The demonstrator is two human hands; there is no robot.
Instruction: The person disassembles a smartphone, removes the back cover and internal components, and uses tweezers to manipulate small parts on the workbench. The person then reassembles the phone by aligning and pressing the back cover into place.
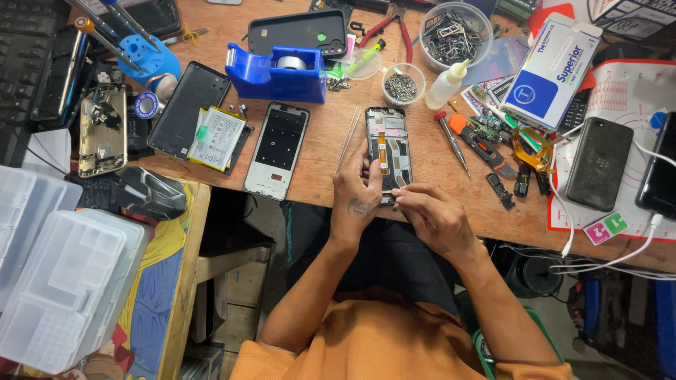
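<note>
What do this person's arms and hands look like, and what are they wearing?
Both arms are bare from the elbow down, with no gloves, watch or rings that I can make out. The left hand carries a small dark tattoo on its back near the wrist. The right hand shows no clear marking. An orange short-sleeved shirt covers the upper arms and chest.

- An orange short-sleeved top is worn, seen at the lower edge of the view, below the wooden table [436, 169].
- Both forearms are left bare.
- A small dark marking is seen on the back of the left hand [355, 193].
- Nothing is worn on the right hand [433, 214]; dark trousers are seen beneath the table edge.
</note>
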